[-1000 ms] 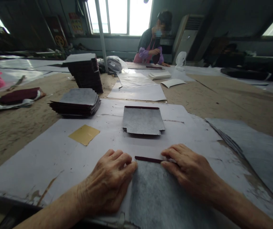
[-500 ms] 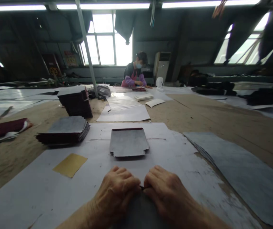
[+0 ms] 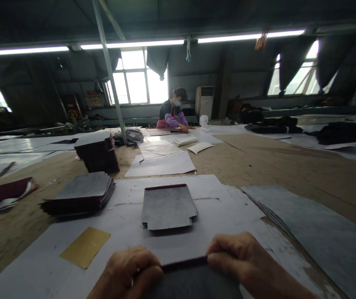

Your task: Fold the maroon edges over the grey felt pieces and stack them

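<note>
A: What is held at the near edge?

B: A flat grey sheet with a dark red folded edge (image 3: 185, 265) is pinched at its far edge. The left hand (image 3: 128, 272) is closed on the left end of that edge, and the right hand (image 3: 243, 261) is closed on the right end. The sheet is laid on the white paper cover (image 3: 128, 226) of the table. Its long red edge is set left to right, and that edge is pointed away from the person.

A: How much looks done?

B: One grey cut piece (image 3: 168, 206) is laid just beyond the hands. A low stack of grey-topped pieces (image 3: 81, 193) is seen to the left, and a tall dark stack (image 3: 98, 153) behind it, so many seem finished. A pile of large grey sheets (image 3: 315, 228) on the right seems left to do. A small yellow card (image 3: 86, 252) is laid near the left hand.

A: And far off?

B: Another person (image 3: 173, 114) is seen at the far end of the table, by the window.
</note>
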{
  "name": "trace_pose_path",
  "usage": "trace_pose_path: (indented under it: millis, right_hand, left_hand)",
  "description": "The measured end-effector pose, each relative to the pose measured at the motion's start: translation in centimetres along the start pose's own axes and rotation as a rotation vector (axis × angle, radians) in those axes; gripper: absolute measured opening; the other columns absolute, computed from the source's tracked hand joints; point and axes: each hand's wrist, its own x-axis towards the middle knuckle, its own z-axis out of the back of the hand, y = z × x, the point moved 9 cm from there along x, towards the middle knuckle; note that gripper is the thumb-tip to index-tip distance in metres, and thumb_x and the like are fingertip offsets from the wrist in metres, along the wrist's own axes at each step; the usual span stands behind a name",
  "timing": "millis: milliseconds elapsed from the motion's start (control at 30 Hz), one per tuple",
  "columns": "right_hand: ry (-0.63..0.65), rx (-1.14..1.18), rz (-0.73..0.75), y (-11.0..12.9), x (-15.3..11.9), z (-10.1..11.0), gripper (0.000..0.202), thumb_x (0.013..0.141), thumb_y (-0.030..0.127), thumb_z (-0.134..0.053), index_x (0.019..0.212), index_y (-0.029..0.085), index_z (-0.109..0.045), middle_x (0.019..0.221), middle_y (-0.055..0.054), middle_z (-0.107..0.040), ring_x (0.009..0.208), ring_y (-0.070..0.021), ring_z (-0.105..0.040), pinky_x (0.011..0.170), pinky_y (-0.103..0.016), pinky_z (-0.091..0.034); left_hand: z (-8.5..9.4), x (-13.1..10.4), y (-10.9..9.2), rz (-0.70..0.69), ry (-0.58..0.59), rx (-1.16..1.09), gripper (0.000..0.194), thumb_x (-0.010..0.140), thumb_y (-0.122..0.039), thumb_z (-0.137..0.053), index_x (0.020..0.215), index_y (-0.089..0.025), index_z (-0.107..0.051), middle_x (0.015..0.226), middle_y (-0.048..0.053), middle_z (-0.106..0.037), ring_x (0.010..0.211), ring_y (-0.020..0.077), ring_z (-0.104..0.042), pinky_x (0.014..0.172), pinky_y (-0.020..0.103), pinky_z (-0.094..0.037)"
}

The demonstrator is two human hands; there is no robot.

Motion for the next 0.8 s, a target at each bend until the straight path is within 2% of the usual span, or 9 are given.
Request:
trace_pose_path:
  millis: [100,167,233,300,367,533,700,767,800]
  right_hand:
    - [-0.023,0.159,-0.013,1.5,2.7,2.0,0.022,0.074,0.034,-0.051,0.068,0.015,-0.059,0.053,0.003,-0.045,0.049,-0.0076,-0.039,0.048,-0.019,-0.03]
    - [-0.078,0.108,0.014,2.4,5.5,3.6,0.023,0.073,0.036,-0.052,0.07,0.014,-0.06,0.055,0.003,-0.048,0.049,-0.0077,-0.041,0.047,-0.019,-0.033]
    - [-0.166,-0.007,0.031,2.7,8.6,4.9,0.022,0.074,0.035,-0.053,0.071,0.014,-0.061,0.056,0.002,-0.05,0.049,-0.0083,-0.043,0.047,-0.02,-0.035]
    - [-0.271,-0.118,0.026,2.3,11.6,5.6,0.018,0.075,0.03,-0.054,0.071,0.014,-0.061,0.057,0.001,-0.052,0.052,-0.0093,-0.046,0.049,-0.021,-0.036]
    - [-0.367,-0.232,0.013,1.7,13.9,5.7,0.013,0.076,0.025,-0.056,0.072,0.014,-0.061,0.059,0.001,-0.054,0.057,-0.0107,-0.05,0.055,-0.022,-0.039]
    - [-0.494,-0.569,0.082,0.8,16.1,4.7,0.019,0.086,0.031,-0.053,0.082,0.014,-0.059,0.08,-0.002,-0.059,0.075,-0.0132,-0.056,0.071,-0.03,-0.046]
    - [-0.527,-0.961,0.255,2.7,16.7,2.6,0.017,0.088,0.027,-0.051,0.085,0.012,-0.058,0.08,-0.002,-0.059,0.07,-0.0115,-0.057,0.061,-0.025,-0.048]
    - [-0.498,-1.192,0.365,3.7,16.0,1.5,0.015,0.087,0.027,-0.054,0.087,0.012,-0.057,0.082,-0.003,-0.059,0.069,-0.0115,-0.057,0.058,-0.024,-0.048]
    - [-0.448,-1.324,0.431,3.7,15.1,1.0,0.017,0.088,0.028,-0.051,0.086,0.012,-0.057,0.081,-0.002,-0.059,0.07,-0.0118,-0.057,0.058,-0.024,-0.048]
  left_hand:
    - [2.3,2.9,2.0,0.219,0.051,-0.007,0.025,0.082,-0.036,-0.047,0.074,-0.021,-0.065,0.059,-0.003,-0.059,0.055,0.0108,-0.054,0.051,0.019,-0.039]
    - [3.6,5.7,3.8,0.302,0.078,0.002,0.027,0.079,-0.039,-0.05,0.071,-0.019,-0.067,0.057,-0.003,-0.058,0.056,0.0113,-0.052,0.051,0.02,-0.037]
    - [4.5,8.6,5.8,0.325,0.051,0.071,0.028,0.076,-0.041,-0.052,0.071,-0.019,-0.069,0.059,-0.003,-0.06,0.058,0.0118,-0.053,0.053,0.02,-0.036]
    - [4.5,11.0,8.0,0.333,0.007,0.141,0.025,0.074,-0.038,-0.054,0.07,-0.018,-0.069,0.059,-0.002,-0.06,0.06,0.013,-0.054,0.055,0.022,-0.035]
    - [3.8,12.4,10.0,0.344,-0.053,0.207,0.022,0.073,-0.034,-0.055,0.07,-0.018,-0.069,0.061,0.0,-0.062,0.063,0.015,-0.055,0.059,0.024,-0.036]
    - [2.1,12.6,12.5,0.33,-0.202,0.328,0.02,0.078,-0.03,-0.052,0.078,-0.022,-0.07,0.081,0.003,-0.065,0.081,0.0179,-0.056,0.073,0.028,-0.039]
    - [2.5,11.6,13.5,0.299,-0.264,0.378,0.018,0.082,-0.031,-0.054,0.077,-0.019,-0.067,0.085,0.003,-0.062,0.089,0.0169,-0.055,0.083,0.03,-0.042]
    - [1.2,12.1,12.7,0.259,-0.272,0.336,0.02,0.085,-0.033,-0.053,0.088,-0.016,-0.062,0.095,0.005,-0.06,0.091,0.0172,-0.054,0.085,0.035,-0.043]
    - [-0.4,12.9,11.8,0.226,-0.265,0.289,0.022,0.086,-0.034,-0.051,0.094,-0.015,-0.06,0.1,0.006,-0.058,0.093,0.0176,-0.055,0.085,0.037,-0.045]
